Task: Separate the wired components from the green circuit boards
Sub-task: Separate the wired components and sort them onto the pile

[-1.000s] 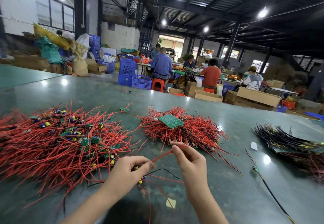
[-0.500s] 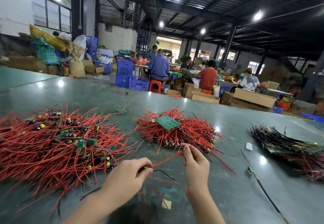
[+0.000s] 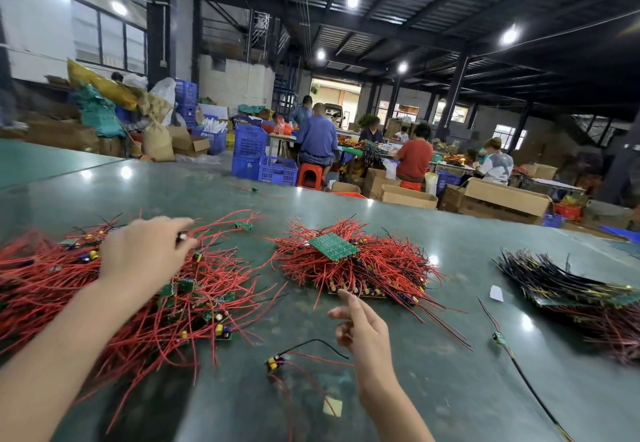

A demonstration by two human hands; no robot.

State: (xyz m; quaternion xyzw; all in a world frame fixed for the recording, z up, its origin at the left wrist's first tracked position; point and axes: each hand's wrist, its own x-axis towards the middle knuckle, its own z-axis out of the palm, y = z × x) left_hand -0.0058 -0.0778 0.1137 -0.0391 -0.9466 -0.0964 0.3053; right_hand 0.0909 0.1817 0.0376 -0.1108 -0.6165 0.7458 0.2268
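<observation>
Your left hand [image 3: 138,258] reaches over the left pile of red wires [image 3: 104,296], pinching a small part. Your right hand [image 3: 360,327] hovers open, holding nothing, near a green board [image 3: 333,246] topping the middle pile [image 3: 374,268].

Three heaps of wired parts on one tabletop [image 3: 450,389], two hands at work.

Two red-wire heaps [image 3: 114,303] [image 3: 374,268], one dark-wire heap [image 3: 561,285]; one large green circuit board [image 3: 333,246] atop the middle heap; two loose wired components [image 3: 273,362] [image 3: 499,338]; two paper scraps [image 3: 332,407] [image 3: 496,293]; a left hand [image 3: 138,254] and right hand [image 3: 363,330]; five workers seated or standing beyond.
</observation>
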